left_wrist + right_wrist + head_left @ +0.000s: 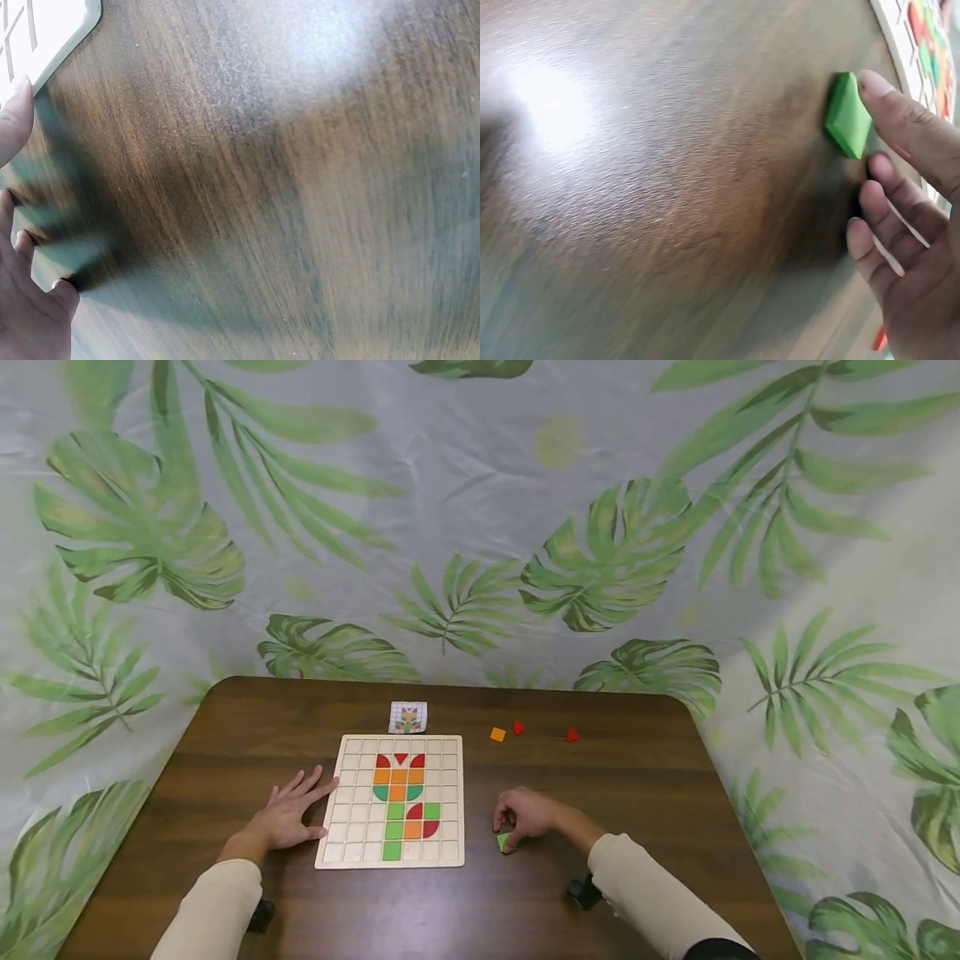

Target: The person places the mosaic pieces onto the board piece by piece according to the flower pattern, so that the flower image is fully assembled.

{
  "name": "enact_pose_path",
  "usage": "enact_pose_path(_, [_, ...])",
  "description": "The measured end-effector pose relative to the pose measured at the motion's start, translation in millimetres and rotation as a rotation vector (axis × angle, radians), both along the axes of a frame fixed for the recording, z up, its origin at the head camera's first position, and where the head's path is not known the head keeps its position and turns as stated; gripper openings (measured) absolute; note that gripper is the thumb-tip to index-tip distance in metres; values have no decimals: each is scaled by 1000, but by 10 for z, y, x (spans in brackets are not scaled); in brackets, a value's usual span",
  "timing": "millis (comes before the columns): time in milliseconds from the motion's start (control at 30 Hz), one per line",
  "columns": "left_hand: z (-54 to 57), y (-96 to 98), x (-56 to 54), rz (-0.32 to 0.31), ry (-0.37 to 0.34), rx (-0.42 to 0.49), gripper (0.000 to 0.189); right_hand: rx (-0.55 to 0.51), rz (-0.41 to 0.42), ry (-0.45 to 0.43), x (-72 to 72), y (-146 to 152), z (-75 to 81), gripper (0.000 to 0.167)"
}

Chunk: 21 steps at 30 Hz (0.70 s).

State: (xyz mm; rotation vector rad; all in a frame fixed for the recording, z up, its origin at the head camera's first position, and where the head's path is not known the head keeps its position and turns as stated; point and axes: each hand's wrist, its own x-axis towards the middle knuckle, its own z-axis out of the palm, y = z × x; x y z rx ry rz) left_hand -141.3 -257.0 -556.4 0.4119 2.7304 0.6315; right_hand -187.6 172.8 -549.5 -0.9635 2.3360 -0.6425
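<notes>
My left hand (288, 817) lies with fingers spread at the left edge of a pale wooden grid board (450, 853); its thumb and a fingertip touch the rim. The board bears red, orange and green tiles laid out as a flower with a stem. Right of the board, my right hand (531, 813) pinches a green square tile (502, 841) close to the table. In the right wrist view, the thumb is against one corner of the green tile (848, 124), and the index finger is mostly hidden. The left wrist view shows part of the left hand (34, 307) beside the board's corner.
A small pattern card (408, 717) with a flower picture lies behind the board. An orange square tile (498, 735) and two red tiles, one (519, 727) near it and another (572, 735) farther right, lie on the brown table (630, 777). A leaf-print cloth (480, 527) hangs behind.
</notes>
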Motion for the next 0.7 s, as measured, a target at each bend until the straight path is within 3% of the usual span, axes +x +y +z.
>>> enact_pose_path(300, [-9,20,-19,1,-14,-3,84,11,11,59,45,44,-81,27])
enact_pose_path(700, [-25,3,-10,7,-6,-2,83,-55,26,98,57,59,-111,24])
